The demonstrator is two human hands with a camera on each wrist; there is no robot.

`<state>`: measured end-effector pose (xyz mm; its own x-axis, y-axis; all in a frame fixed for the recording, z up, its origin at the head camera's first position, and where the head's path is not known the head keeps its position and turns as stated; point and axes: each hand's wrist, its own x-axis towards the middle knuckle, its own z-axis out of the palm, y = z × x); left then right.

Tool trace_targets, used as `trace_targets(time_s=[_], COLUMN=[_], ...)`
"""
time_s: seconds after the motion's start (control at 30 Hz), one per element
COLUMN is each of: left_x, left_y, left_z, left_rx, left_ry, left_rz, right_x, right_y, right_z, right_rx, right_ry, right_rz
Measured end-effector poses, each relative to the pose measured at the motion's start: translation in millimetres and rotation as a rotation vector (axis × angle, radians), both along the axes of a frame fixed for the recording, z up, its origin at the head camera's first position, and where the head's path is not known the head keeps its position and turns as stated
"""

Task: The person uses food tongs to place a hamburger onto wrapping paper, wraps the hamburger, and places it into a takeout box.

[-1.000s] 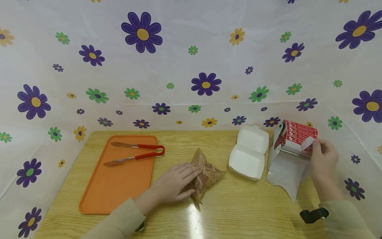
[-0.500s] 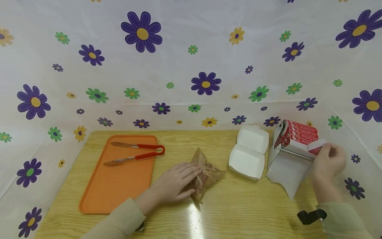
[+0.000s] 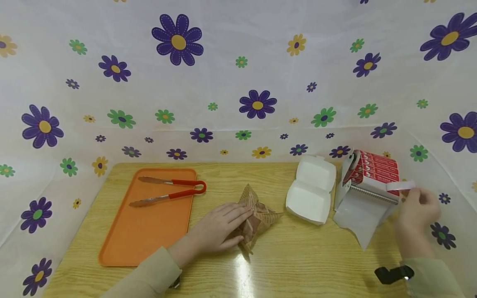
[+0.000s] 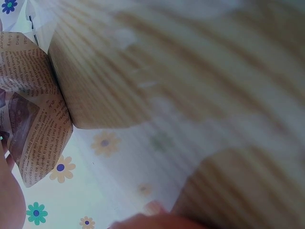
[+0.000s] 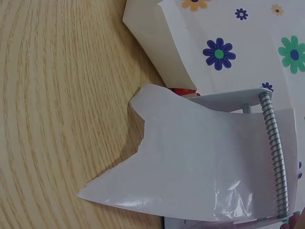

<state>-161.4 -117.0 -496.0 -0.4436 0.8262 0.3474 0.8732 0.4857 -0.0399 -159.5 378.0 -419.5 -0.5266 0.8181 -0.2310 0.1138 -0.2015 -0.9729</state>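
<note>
My left hand point(image 3: 214, 229) rests with straight fingers on a bundle wrapped in brown newsprint-patterned paper point(image 3: 257, 223), whose corners stick out. That printed paper point(image 4: 40, 102) also shows at the left of the left wrist view. At the right, my right hand point(image 3: 417, 211) pinches the end of a sticker point(image 3: 400, 186), which is partly lifted off a roll of red labels point(image 3: 378, 167). The roll sits in a label dispenser with a spring-wound bar point(image 5: 275, 152). Torn white backing paper point(image 5: 200, 157) hangs from it over the table.
An opened white clamshell box point(image 3: 309, 200) stands between the bundle and the dispenser. On the left, red-handled tongs point(image 3: 186, 193) lie on an orange tray point(image 3: 145, 236). A flower-printed sheet point(image 3: 216, 82) rises behind and beside the wooden table point(image 3: 298, 265).
My right hand has moved right and slightly down, pulling the sticker further off the roll as the labels turned. The left hand has stayed on the wrapped bundle.
</note>
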Motion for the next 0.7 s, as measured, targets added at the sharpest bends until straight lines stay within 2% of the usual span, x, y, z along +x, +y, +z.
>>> trace_targets(time_s=[0.17,0.4,0.7], left_x=[-0.8,-0.5,0.3], left_y=[0,0,0], left_z=[0.0,0.4,0.8], left_rx=[0.011,0.008,-0.004], left_ry=[0.000,0.007,-0.005], left_rz=[-0.005,-0.006,0.002], right_x=[1.5,8.8,19.4], right_y=[8,18,25], right_z=[-3.3,-4.5,-2.6], right_rx=[-0.096,-0.279,-0.203], right_ry=[0.036,0.118,0.119], right_rz=[-0.032,-0.153,-0.329])
